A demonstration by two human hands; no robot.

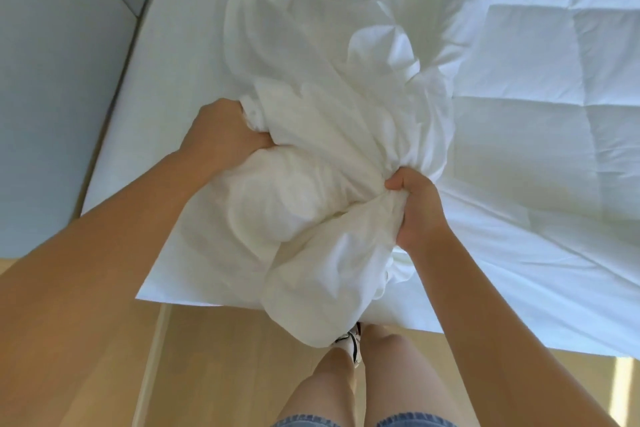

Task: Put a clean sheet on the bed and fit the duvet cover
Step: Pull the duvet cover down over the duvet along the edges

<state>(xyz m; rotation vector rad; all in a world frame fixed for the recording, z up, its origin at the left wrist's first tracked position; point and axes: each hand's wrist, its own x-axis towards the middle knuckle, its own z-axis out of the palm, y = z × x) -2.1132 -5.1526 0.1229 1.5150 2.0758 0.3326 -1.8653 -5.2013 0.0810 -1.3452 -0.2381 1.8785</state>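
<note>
A: Hanging in a bunch, the crumpled white fabric duvet cover (311, 184), over the near corner of the white-sheeted bed (180, 62).
B: Both busy: left hand (221, 135) clenched on its far folds, right hand (415, 211) gripping a gathered twist.
A: Quilted white duvet (536, 114) lying just beside, pale wooden floor (207, 374) below.

1. Centre frame: the bunched duvet cover (322, 184) fills the gap between my left hand (221, 135) and right hand (415, 211).
2. Left: a flat strip of sheet (166, 80) lies open, up to the grey panel (52, 62).
3. Right: the quilted duvet (536, 114) lies low, with room above it.
4. Bottom: open wood floor (225, 374) beside my legs (346, 392).
</note>
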